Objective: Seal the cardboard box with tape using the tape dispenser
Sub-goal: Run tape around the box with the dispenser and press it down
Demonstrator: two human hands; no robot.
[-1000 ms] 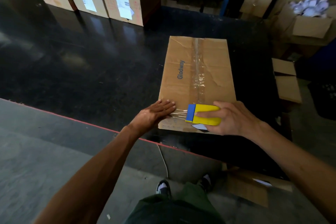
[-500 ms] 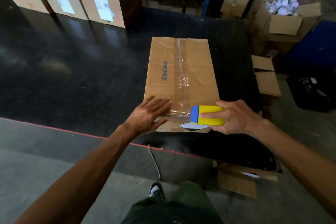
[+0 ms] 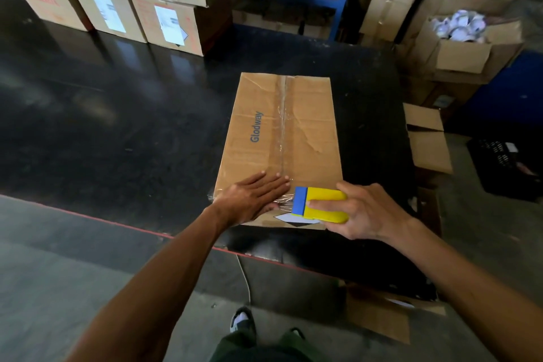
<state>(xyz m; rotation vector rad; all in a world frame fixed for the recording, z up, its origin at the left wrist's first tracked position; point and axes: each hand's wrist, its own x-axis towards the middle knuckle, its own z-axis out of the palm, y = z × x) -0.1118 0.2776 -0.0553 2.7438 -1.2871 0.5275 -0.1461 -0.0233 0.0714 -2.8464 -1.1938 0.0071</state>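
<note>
Box [image 3: 282,138] w/ blue "Glodway" print lies flat on black desk [image 3: 117,126], near its front edge, long axis running away from viewer. Clear tape [image 3: 282,126] runs along centre seam, wrinkled in places. L hand [image 3: 252,200] rests palm-down on box's near-left corner, fingers [image 3: 273,182] straight and together, pressing on a crinkled tape end. R hand [image 3: 364,211] grips dispenser [image 3: 320,204], a yellow body w/ blue front end, thumb on top, other fingers curled round far side; dispenser sits at box's near edge, just right of L hand, blue end toward it. A short stretch of clear tape spans between blue end and L hand. Black-and-white diamond label [image 3: 291,219] shows on box below dispenser. Stacked cartons [image 3: 164,20] stand at desk's far left. Open carton [image 3: 461,47] of white items sits at right, off desk.
</note>
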